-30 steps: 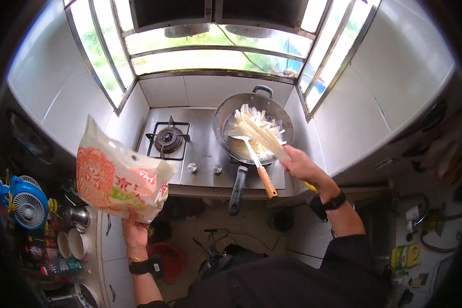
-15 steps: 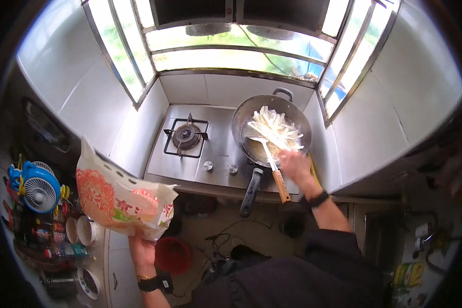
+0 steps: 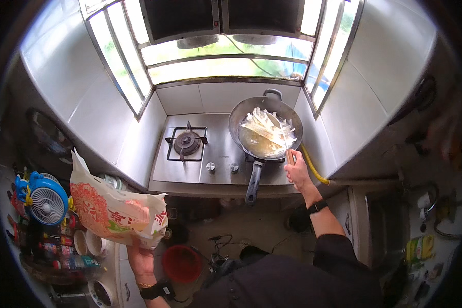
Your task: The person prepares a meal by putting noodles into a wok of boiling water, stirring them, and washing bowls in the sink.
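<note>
In the wok (image 3: 236,114) on the right burner lie several pale, floury strips (image 3: 264,126) in yellowish oil or liquid. My right hand (image 3: 299,173) is closed round the wooden handle of a spatula (image 3: 291,155), whose metal head rests among the strips. The wok's dark handle (image 3: 254,184) points toward me, left of that hand. On the left, my left hand (image 3: 140,258) supports a white plastic bag (image 3: 120,210) with red print from below. The bag hides most of those fingers, and what is inside it does not show.
An unused burner (image 3: 187,142) sits left on the steel stove (image 3: 218,172). A yellow hose (image 3: 313,167) runs beside the wok. A blue fan (image 3: 47,204), bottles (image 3: 79,263) and cups stand at far left. Below is a red bucket (image 3: 182,263); at right, a sink (image 3: 387,226).
My right hand has taken hold of the spatula, which leaned on the wok's near rim before. Its head now sits farther right among the strips. The left hand still holds the bag.
</note>
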A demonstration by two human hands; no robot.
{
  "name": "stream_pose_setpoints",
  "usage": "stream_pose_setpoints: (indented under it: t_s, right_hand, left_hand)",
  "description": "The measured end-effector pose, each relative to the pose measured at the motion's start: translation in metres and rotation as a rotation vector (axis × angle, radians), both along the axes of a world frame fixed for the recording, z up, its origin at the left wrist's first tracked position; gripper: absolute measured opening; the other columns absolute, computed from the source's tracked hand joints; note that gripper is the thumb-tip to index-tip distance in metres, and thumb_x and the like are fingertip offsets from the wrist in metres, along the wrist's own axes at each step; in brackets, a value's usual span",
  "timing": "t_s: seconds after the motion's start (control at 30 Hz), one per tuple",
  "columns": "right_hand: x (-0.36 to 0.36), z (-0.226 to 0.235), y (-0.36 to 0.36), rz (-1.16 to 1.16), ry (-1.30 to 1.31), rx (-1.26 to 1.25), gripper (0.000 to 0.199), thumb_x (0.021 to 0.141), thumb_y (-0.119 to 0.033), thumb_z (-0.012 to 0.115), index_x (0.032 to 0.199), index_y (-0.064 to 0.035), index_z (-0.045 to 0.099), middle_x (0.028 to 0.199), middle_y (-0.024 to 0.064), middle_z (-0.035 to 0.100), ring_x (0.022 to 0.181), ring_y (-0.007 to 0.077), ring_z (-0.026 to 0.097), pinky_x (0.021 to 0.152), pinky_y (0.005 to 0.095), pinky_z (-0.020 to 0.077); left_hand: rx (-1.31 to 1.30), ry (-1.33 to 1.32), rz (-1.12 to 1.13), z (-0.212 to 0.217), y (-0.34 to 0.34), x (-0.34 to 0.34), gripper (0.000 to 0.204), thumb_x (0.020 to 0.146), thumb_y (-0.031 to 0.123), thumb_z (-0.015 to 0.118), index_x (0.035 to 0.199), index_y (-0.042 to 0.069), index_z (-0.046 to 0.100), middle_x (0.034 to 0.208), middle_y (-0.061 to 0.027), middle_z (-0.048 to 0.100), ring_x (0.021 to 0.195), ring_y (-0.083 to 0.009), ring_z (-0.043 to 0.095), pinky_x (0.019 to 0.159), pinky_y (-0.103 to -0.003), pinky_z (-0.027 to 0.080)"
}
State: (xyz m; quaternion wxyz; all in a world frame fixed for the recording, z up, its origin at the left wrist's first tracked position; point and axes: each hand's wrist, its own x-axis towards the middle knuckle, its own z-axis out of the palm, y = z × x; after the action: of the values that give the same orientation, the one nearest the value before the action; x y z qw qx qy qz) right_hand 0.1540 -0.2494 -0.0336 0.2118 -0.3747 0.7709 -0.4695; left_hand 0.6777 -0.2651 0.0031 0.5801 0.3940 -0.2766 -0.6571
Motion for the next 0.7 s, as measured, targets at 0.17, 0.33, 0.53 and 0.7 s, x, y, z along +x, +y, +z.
stream_pose_setpoints:
  t_s: [0.17,0.33,0.53,0.7]
  right_hand:
    - [0.019,-0.003,-0.017,-0.078,-0.597,-0.017,0.057,0.069,0.005,0.050,0.122,-0.0102,0.036,0.072,0.0059,0.046,0.041,0.0096,0.039,0.031,0.0246,0.0320]
    - [0.054,-0.009,-0.011,-0.079,-0.645,-0.014,0.060,0.069,0.006,0.050,0.124,-0.0112,0.033,0.072,0.0070,0.047,0.044,0.0117,0.042,0.033,0.0264,0.0354]
    - [0.086,-0.009,0.008,0.015,-0.437,0.073,0.059,0.069,0.003,0.051,0.124,-0.0118,0.035,0.072,0.0087,0.050,0.045,0.0146,0.046,0.034,0.0284,0.0383]
    - [0.095,0.005,0.029,0.050,-0.391,0.089,0.062,0.068,0.002,0.053,0.126,-0.0121,0.037,0.080,0.0110,0.054,0.046,0.0155,0.048,0.035,0.0291,0.0393]
  left_hand:
    - [0.007,-0.015,0.091,0.011,0.008,0.013,0.054,0.082,0.027,0.065,0.128,0.014,0.039,0.113,-0.0002,0.055,0.092,-0.0154,0.057,0.057,-0.025,0.047]
    - [-0.012,-0.031,0.072,-0.002,0.016,0.048,0.053,0.082,0.027,0.065,0.127,0.013,0.041,0.114,-0.0001,0.055,0.094,-0.0152,0.056,0.061,-0.026,0.047]
    - [-0.010,-0.029,0.100,-0.010,0.023,0.059,0.049,0.082,0.026,0.064,0.125,0.013,0.043,0.108,-0.0006,0.057,0.087,-0.0140,0.058,0.053,-0.024,0.045]
    - [-0.011,0.011,0.103,-0.008,0.023,0.050,0.047,0.084,0.026,0.063,0.125,0.013,0.043,0.110,-0.0013,0.058,0.087,-0.0147,0.058,0.056,-0.024,0.047]
